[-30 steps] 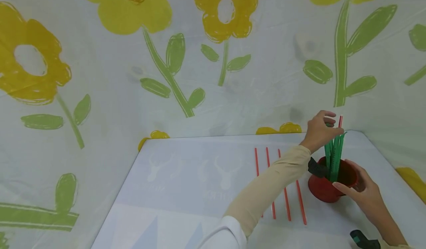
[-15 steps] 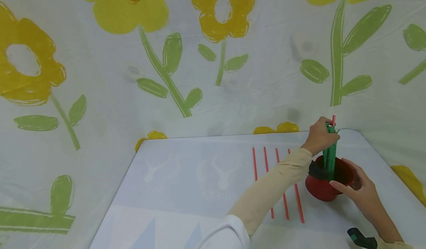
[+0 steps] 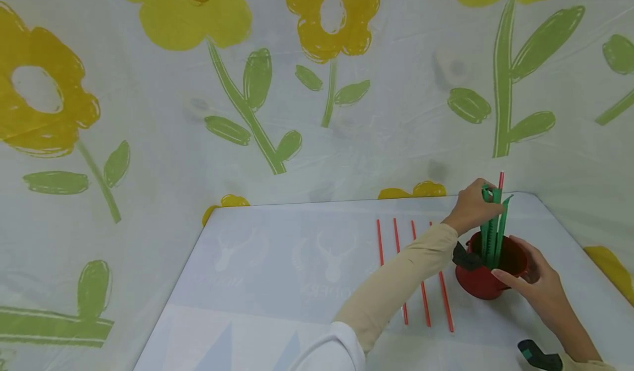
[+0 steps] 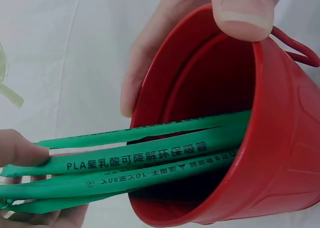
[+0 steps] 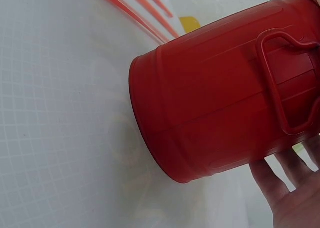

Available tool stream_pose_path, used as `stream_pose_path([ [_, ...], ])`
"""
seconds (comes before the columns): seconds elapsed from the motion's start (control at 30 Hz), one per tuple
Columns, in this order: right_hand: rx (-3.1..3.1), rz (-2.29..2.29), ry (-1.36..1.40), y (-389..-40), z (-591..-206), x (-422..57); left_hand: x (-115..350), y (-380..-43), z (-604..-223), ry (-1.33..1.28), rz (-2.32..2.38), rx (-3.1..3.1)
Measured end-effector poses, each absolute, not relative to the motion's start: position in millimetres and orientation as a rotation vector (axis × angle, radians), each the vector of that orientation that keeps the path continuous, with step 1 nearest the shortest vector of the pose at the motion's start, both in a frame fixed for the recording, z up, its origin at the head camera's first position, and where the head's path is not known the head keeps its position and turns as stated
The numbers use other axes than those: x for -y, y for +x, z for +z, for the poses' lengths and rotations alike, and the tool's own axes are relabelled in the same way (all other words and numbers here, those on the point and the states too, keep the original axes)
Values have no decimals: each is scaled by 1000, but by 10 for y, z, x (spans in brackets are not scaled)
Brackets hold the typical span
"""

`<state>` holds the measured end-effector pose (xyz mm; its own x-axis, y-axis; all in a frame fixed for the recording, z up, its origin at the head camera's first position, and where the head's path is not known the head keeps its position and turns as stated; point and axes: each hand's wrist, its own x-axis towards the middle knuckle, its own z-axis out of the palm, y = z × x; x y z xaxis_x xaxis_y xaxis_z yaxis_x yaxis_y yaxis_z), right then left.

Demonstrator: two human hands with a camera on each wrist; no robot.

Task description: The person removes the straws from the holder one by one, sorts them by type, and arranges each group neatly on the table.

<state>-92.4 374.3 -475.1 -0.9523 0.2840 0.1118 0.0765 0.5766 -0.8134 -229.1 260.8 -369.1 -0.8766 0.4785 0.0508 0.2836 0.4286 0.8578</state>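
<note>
A white cloth patterned with yellow flowers and green stems [image 3: 168,107] fills the background. In front of it spreads a flat white table [image 3: 277,288], crossed toward its right side by a cream fabric sleeve [image 3: 396,277] on the left arm. Beyond that sleeve, at the table's right, is a glossy red cylindrical bucket [image 3: 479,284] with a bent red side handle [image 5: 274,83]. The right hand [image 3: 542,283] grips this bucket: its thumb presses over the rim while the fingers, slightly spread, curve round the outer wall. The left hand [image 3: 471,205] is closed at the upper ends of several slender green printed wrappers [image 4: 140,153], pinching them between thumb and fingers; their lower ends stand inside the bucket. Thin red straws [image 3: 446,302], four in a row, lie on the table, partly behind the sleeve. One narrow red straw tip [image 3: 501,180] rises among the wrappers; its lower part is hidden.
</note>
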Motion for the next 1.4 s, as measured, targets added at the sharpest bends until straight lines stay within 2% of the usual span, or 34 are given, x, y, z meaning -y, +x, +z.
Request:
stream_pose_path([
  [0.4,2567,1320,-271,-910,-4751,-3745,-2529,-2264,-3649,799,1635,-2357],
  [1.0,2574,1320,-283,-913,-4749,-3723,-2492,-2253,-3436,1100,1476,-2597],
  [1.4,2596,1317,-320,-908,-4743,-3704,-2438,-2209,-3273,1210,1875,-2341],
])
